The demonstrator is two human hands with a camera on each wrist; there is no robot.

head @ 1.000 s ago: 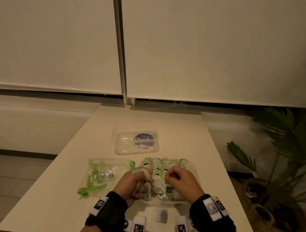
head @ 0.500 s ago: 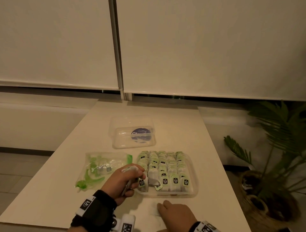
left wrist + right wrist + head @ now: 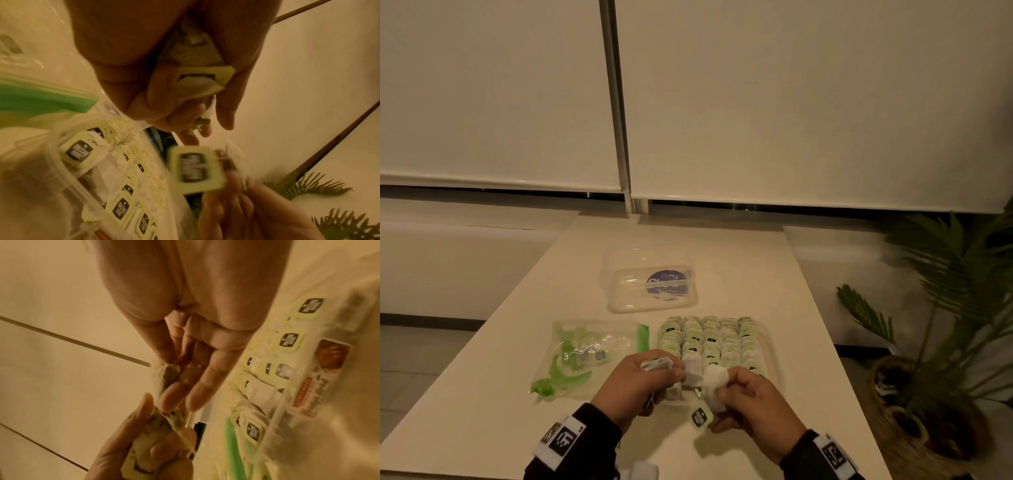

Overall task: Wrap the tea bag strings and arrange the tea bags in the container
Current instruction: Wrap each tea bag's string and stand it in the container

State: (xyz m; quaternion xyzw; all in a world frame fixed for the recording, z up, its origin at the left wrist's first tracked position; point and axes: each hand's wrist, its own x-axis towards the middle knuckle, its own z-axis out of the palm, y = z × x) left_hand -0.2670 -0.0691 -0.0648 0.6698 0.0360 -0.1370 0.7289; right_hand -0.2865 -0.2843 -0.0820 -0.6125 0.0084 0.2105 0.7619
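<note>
Moved: right hand (image 3: 753, 404) is up off the table (image 3: 482, 394) since half a second ago, now pinching a tea bag (image 3: 714, 383), its tag (image 3: 701, 417) dangling.
Left hand (image 3: 637, 383): curled round wrapped bags (image 3: 655, 364).
Container (image 3: 768, 346): behind both hands, rows nearly full.
Beside it: green-sealed pouch (image 3: 585, 353).

A: What colours are the tea bags (image 3: 710, 344) in the clear container (image 3: 770, 346)?

B: White pouches, pale green tags with black print. The counter (image 3: 739, 246) is cream.

A: And the plastic bag (image 3: 585, 356)?

B: Clear, with bright green strips. The lid (image 3: 650, 284) carries a dark blue round label; the wrist bands (image 3: 561, 440) are black-and-white checked.
</note>
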